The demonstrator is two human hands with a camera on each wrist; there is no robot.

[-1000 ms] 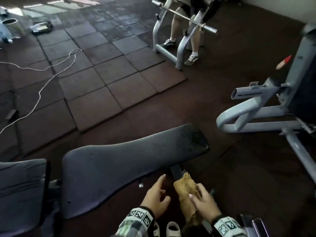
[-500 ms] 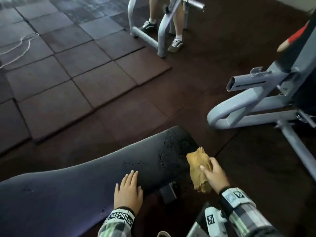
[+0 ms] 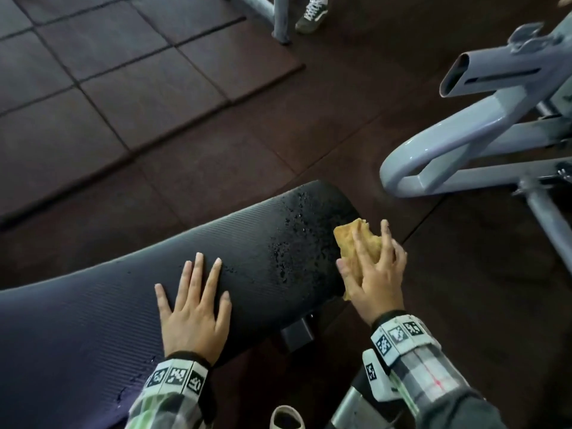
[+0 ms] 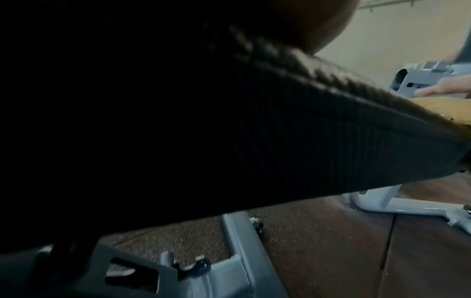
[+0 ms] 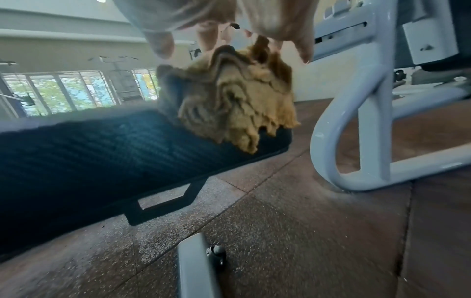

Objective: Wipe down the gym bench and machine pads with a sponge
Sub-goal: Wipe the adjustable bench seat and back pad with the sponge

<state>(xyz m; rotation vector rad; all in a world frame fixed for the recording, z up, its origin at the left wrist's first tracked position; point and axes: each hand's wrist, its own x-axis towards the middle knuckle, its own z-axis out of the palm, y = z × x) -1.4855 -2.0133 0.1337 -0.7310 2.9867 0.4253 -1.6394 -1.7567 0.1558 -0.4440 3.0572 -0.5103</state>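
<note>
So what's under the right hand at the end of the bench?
The yellow sponge, pressed by the right hand onto the bench pad near the droplets. The pad beneath the sponge is covered.

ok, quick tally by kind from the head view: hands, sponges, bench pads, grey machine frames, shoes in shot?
Hands: 2, left hand flat on the pad, right hand pressing the sponge
Sponges: 1, tan sponge
Bench pads: 1, black bench pad, wet near the sponge
Grey machine frames: 2, frame at right and frame at top
Shoes: 1, sneaker
Total: 7
</note>
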